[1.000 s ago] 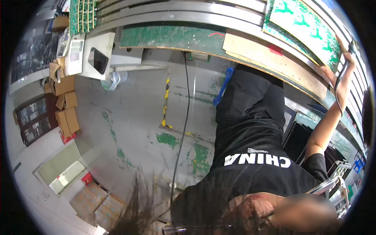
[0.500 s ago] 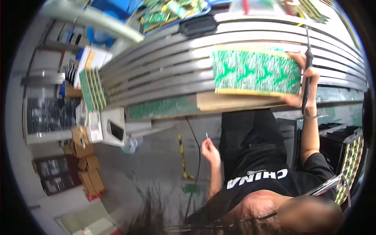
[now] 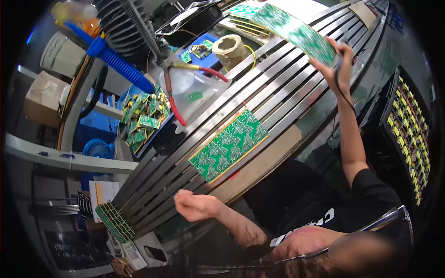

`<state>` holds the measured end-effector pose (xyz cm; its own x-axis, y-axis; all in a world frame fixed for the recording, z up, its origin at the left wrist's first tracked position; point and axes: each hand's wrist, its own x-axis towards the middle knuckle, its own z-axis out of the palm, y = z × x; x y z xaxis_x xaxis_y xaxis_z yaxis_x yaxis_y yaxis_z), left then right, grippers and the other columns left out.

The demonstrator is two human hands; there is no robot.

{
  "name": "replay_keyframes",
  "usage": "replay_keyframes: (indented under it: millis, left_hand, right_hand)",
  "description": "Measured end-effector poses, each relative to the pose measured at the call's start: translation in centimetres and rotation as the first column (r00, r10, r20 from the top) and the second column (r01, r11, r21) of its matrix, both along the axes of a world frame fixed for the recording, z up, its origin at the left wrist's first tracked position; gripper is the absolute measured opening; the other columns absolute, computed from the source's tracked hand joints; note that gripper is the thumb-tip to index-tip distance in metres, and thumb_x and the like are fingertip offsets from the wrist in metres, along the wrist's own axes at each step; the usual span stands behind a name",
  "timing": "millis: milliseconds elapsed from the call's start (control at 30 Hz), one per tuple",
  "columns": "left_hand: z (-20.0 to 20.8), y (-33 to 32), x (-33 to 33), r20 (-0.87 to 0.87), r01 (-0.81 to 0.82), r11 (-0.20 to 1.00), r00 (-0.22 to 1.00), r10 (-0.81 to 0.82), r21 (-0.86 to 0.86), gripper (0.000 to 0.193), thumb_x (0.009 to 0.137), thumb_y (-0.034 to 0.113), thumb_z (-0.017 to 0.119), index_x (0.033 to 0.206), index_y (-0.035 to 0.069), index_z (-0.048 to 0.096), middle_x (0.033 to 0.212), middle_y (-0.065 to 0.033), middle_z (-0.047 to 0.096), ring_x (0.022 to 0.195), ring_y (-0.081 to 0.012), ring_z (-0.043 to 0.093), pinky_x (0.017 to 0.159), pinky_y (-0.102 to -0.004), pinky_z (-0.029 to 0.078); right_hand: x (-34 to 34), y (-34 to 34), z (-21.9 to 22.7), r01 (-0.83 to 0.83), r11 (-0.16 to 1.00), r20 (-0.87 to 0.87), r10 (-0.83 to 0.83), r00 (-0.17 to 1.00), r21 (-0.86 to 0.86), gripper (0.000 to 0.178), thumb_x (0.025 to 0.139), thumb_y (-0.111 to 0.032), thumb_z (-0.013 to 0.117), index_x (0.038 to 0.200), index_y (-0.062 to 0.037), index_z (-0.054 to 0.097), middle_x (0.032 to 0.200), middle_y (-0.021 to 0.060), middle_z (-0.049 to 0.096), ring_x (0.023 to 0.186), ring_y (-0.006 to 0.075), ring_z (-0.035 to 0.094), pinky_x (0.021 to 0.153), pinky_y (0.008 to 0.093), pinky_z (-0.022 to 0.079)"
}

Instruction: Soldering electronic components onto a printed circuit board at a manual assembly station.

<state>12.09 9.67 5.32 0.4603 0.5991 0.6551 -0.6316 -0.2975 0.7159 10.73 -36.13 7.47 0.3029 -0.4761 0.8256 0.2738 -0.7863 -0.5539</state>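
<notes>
My right hand (image 3: 337, 65) grips the near end of a long green circuit board panel (image 3: 296, 30), which is tilted and blurred by motion at the back of the slatted metal bench. A slim dark tool with a cable (image 3: 339, 81) is also in that hand, probably a soldering iron; its tip is hard to make out. Another green circuit board panel (image 3: 229, 146) lies solder side up on the slats, between my hands. Beside its near left corner hovers my closed left hand (image 3: 197, 206), apart from the panel. A faint thin line shows at its fingertips, too fine to name.
Stacked panels (image 3: 250, 27) lie at the back; upright boards (image 3: 113, 221) stand at the lower left. A bin of small boards (image 3: 146, 118), red-sleeved metal prongs (image 3: 174, 109) and a tape roll (image 3: 229, 50) line the far side. A component-filled board rack (image 3: 408, 139) stands right.
The view has turned. My right hand has moved toward the back stack with a panel; my left has risen from beside my lap to the bench edge. Two separate panels now show.
</notes>
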Motion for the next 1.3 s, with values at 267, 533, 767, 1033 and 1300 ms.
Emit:
replay_keyframes:
  millis: [267, 533, 767, 1033, 1300]
  left_hand:
    - [4.6, 4.8, 3.7, 0.051, -0.247, 0.955, 0.969, 0.242, 0.162, 0.015, 0.103, 0.010, 0.059, 0.103, -0.002, 0.067, 0.087, -0.0079, 0.064, 0.076, -0.0171, 0.055, 0.074, -0.0284, 0.048]
    - [2.5, 0.1, 3.6, -0.023, 0.016, 0.569, 1.000, 0.006, 0.822, 0.023, 0.081, -0.013, 0.072, 0.096, 0.004, 0.076, 0.076, -0.0042, 0.054, 0.071, -0.0211, 0.046, 0.068, -0.0337, 0.043]
    - [2.5, -4.8, 2.6, -0.177, 0.254, 0.552, 0.966, -0.190, 0.794, 0.020, 0.081, -0.008, 0.076, 0.096, 0.006, 0.075, 0.075, -0.0019, 0.056, 0.065, -0.0204, 0.046, 0.065, -0.0339, 0.042]
    - [1.3, -9.3, 2.7, -0.226, 0.274, 0.373, 0.960, -0.168, 0.886, 0.022, 0.079, 0.000, 0.079, 0.096, 0.012, 0.074, 0.079, 0.0003, 0.051, 0.070, -0.0195, 0.047, 0.069, -0.0329, 0.043]
    - [-0.9, -10.0, 2.3, -0.331, 0.356, 0.415, 0.934, -0.134, 0.837, 0.022, 0.078, 0.000, 0.078, 0.096, 0.011, 0.074, 0.077, 0.0001, 0.049, 0.073, -0.0202, 0.050, 0.078, -0.0383, 0.043]
  right_hand:
    - [15.0, -2.9, 6.3, 0.229, 0.968, -0.423, -0.253, 0.870, -0.108, 0.064, 0.082, -0.033, 0.085, 0.124, -0.0023, 0.047, 0.114, 0.0204, 0.066, 0.097, 0.0295, 0.068, 0.087, 0.0353, 0.055]
    - [22.0, -5.9, 4.3, 0.179, 0.950, -0.537, -0.294, 0.791, -0.256, 0.062, 0.083, -0.036, 0.074, 0.129, -0.0018, 0.050, 0.101, 0.0218, 0.067, 0.093, 0.0360, 0.067, 0.085, 0.0415, 0.054]
    - [18.2, -8.0, 1.6, -0.514, 0.845, -0.072, 0.509, 0.858, -0.148, 0.056, 0.084, -0.033, 0.067, 0.129, -0.0006, 0.055, 0.097, 0.0213, 0.068, 0.091, 0.0392, 0.066, 0.084, 0.0438, 0.054]
    - [4.6, 5.2, -1.9, -0.226, 0.971, -0.059, 0.230, 0.971, 0.074, 0.029, 0.106, -0.015, 0.057, 0.127, 0.0036, 0.060, 0.087, 0.0099, 0.069, 0.078, 0.0191, 0.065, 0.074, 0.0275, 0.052]
    - [-2.7, 10.1, -5.6, -0.602, 0.726, 0.063, 0.619, 0.783, 0.334, 0.036, 0.101, -0.022, 0.062, 0.125, 0.0045, 0.067, 0.086, 0.0127, 0.067, 0.072, 0.0204, 0.061, 0.065, 0.0297, 0.048]
